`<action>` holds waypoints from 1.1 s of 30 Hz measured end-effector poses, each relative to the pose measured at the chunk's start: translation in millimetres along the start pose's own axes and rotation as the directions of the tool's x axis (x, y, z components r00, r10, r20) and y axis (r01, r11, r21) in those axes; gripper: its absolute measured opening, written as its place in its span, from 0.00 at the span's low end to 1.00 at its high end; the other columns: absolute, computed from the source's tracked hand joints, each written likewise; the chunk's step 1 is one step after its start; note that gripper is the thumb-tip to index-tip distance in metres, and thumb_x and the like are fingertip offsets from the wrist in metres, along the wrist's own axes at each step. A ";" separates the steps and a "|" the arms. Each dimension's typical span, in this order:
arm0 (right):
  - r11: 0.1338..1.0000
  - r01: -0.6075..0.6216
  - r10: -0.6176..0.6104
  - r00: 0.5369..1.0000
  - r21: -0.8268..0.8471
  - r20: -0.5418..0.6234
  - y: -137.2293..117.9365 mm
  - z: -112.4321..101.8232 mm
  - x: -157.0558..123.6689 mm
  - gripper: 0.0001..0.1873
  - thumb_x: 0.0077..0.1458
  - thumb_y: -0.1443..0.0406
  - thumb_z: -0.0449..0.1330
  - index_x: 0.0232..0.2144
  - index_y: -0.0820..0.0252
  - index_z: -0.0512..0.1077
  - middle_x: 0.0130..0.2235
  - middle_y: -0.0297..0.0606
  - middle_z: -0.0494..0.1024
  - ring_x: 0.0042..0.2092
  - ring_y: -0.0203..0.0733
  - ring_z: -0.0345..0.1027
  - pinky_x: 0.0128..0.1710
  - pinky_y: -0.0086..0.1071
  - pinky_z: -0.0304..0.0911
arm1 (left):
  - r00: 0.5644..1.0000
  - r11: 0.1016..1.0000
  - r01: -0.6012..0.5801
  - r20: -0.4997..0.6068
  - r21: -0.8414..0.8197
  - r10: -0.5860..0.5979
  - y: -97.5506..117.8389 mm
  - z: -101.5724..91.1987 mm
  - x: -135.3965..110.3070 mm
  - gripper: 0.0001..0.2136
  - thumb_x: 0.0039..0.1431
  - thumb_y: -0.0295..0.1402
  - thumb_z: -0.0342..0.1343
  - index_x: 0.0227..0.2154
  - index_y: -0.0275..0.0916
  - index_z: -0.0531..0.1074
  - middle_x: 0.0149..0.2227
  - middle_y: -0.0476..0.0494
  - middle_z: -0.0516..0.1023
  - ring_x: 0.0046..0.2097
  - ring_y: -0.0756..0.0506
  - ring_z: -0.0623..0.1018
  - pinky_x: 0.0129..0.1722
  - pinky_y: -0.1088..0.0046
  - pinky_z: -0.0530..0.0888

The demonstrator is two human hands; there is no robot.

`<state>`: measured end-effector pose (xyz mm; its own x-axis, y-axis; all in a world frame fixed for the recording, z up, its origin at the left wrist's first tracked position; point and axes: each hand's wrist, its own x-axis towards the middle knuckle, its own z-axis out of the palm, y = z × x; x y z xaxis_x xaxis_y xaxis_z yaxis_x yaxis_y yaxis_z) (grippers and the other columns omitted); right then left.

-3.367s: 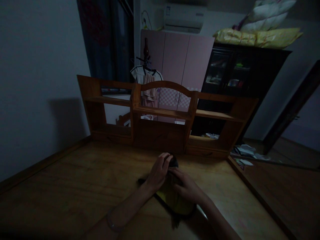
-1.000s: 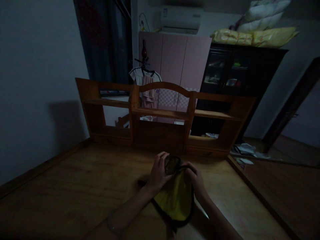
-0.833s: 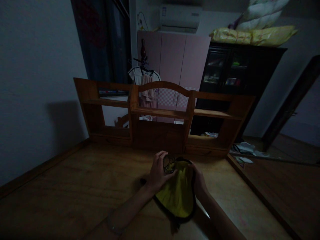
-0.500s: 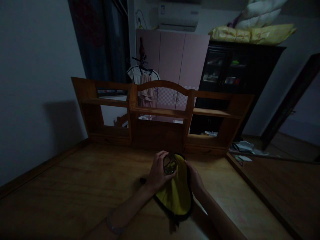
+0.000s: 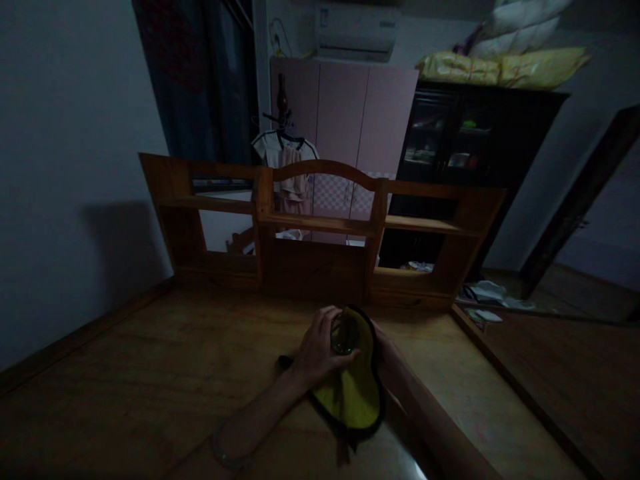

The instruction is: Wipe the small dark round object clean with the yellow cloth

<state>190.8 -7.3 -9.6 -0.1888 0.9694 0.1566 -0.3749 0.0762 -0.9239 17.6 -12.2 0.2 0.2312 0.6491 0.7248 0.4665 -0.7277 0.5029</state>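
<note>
My left hand [image 5: 320,343] is wrapped round a clear glass [image 5: 344,335], its round mouth tipped toward me. A yellow cloth [image 5: 353,393] with a dark border lies against the glass and hangs down below it to the tabletop. My right hand [image 5: 385,350] grips the cloth along its right edge, beside the glass; the fingertips are hidden behind the cloth. Yellow shows through the glass, and I cannot tell whether cloth is inside it.
A wooden shelf unit [image 5: 320,267] stands along the back of the wooden table [image 5: 175,373]. White wall [image 5: 75,167] rises at the left. Past the table's right edge are papers [image 5: 485,315], and behind stand a pink wardrobe [image 5: 343,113] and a black cabinet [image 5: 485,147].
The glass has turned and shifted slightly right in my left hand, its mouth now facing me more. My right hand has moved down a little along the cloth.
</note>
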 end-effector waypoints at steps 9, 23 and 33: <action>0.997 -0.051 0.050 0.999 0.065 0.013 -2.0 10.7 -5.1 0.23 0.46 0.62 0.67 0.46 0.54 0.70 0.48 0.38 0.76 0.47 0.45 0.71 0.47 0.36 0.65 | 0.998 0.999 0.039 -0.045 0.007 -0.038 -1.2 -1.3 -1.0 0.36 0.43 0.31 0.66 0.55 0.41 0.56 0.54 0.38 0.61 0.57 0.38 0.65 0.56 0.56 0.66; 0.834 0.192 -0.211 0.977 -0.517 0.023 2.0 9.9 -9.5 0.18 0.52 0.63 0.57 0.46 0.60 0.71 0.45 0.41 0.77 0.43 0.45 0.73 0.44 0.38 0.68 | 0.958 0.962 -0.228 0.213 0.153 0.193 -9.7 4.2 -5.9 0.39 0.45 0.35 0.66 0.58 0.37 0.52 0.57 0.34 0.60 0.59 0.36 0.61 0.58 0.54 0.65; 0.618 0.265 -0.310 0.947 -0.740 0.080 3.5 7.1 -14.8 0.17 0.57 0.65 0.52 0.49 0.59 0.69 0.42 0.41 0.78 0.42 0.44 0.73 0.42 0.35 0.68 | 0.958 0.956 -0.229 0.219 0.184 0.187 -11.4 4.5 -6.4 0.39 0.43 0.32 0.66 0.58 0.38 0.53 0.57 0.35 0.60 0.60 0.36 0.61 0.58 0.55 0.65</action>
<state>185.8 -23.1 -12.7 -0.1351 0.8762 0.4626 0.3901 0.4762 -0.7881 14.6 -7.1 -12.2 0.4958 0.5341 0.6848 0.5505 -0.8032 0.2279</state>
